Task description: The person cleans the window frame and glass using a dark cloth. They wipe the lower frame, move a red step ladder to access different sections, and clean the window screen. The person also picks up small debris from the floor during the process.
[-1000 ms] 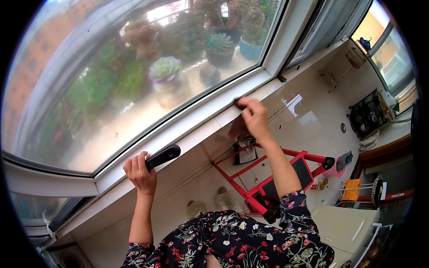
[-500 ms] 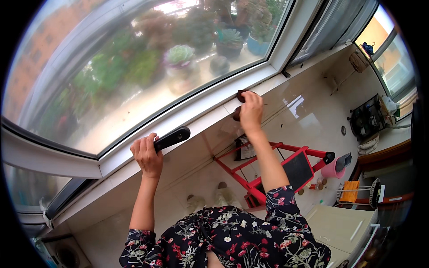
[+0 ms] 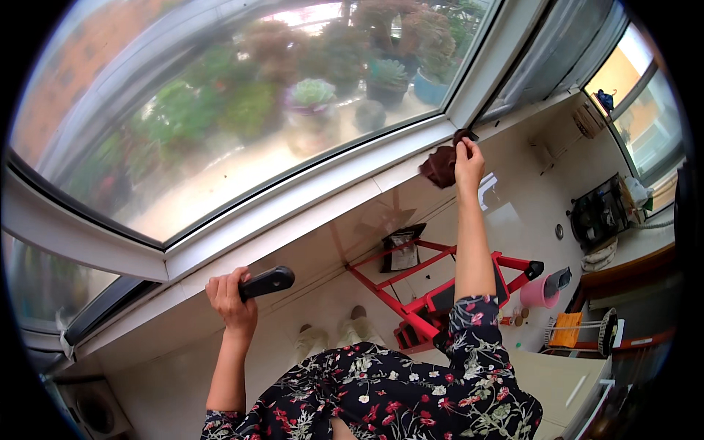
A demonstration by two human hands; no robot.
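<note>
Left hand: was clasped around a black handle. Right hand, well apart: pinched a brown cloth, bunched at its left; had moved both farther along the sill.

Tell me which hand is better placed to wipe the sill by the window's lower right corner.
Most likely the right hand: it holds the dark red cloth close to that end of the sill. The left hand is farther off, gripping a black handle.
</note>
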